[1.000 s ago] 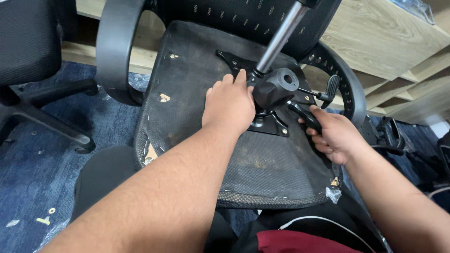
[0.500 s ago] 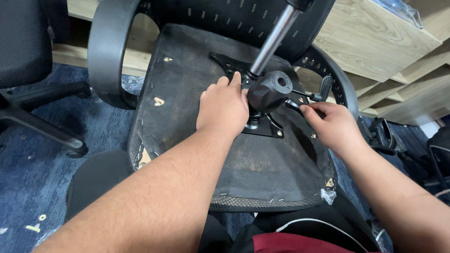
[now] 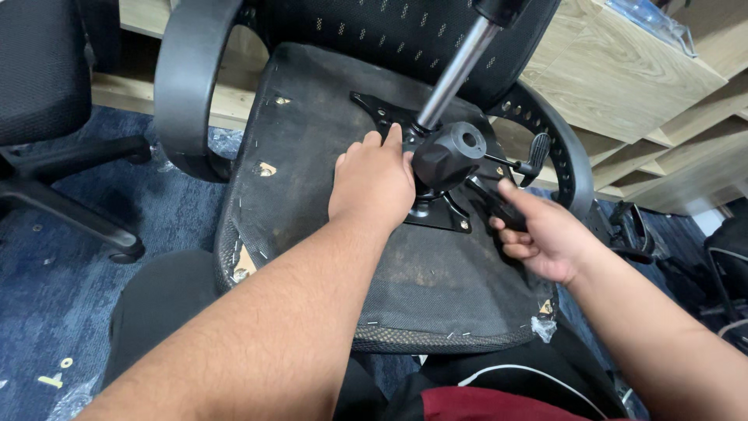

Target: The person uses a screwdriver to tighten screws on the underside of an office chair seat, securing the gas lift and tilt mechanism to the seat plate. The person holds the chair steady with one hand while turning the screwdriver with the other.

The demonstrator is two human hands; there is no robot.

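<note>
At the far left, the base legs of a second office chair rest on the blue carpet, with small pale bits of hardware lying near the bottom corner. An upturned office chair lies across the person's lap, its seat underside facing up, one curved black armrest on the left side. The left hand lies flat and open on the underside, fingers stretched toward the black mounting plate, its thumb side just beside the black tilt mechanism. A silver gas lift cylinder rises from that mechanism (tilted up and to the right). The right hand is curled closed around a black lever handle that sticks out of the mechanism. Behind it stand the other armrest and light wooden shelving.
</note>
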